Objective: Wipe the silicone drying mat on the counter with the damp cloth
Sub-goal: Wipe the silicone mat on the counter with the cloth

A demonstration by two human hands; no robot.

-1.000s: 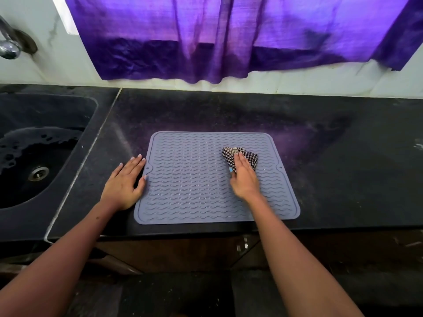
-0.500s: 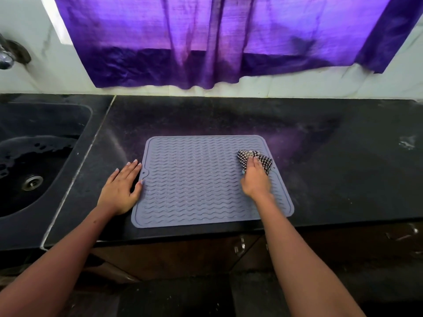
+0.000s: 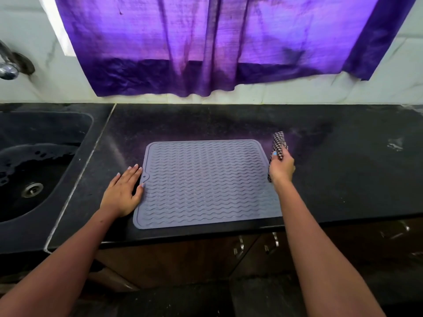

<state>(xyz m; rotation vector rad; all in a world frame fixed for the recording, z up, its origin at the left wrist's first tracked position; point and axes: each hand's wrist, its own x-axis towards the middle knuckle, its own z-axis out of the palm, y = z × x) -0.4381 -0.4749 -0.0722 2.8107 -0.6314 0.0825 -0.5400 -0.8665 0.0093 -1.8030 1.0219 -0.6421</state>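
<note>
A home kitchen: black stone counter [image 3: 320, 156], sink [image 3: 34, 179], tap [image 3: 9, 67], curtain [image 3: 206, 42].

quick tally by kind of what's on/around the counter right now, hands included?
Hands: 2, left hand flat on the counter, right hand gripping the cloth
Mats: 1, grey mat
Cloths: 1, checked cloth
Curtains: 1, purple curtain
Sinks: 1, sink
Taps: 1, tap
Total: 7

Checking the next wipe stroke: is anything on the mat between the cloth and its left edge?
Nothing visible: the mat lies bare from the cloth in the right hand to the left hand at its edge.
</note>
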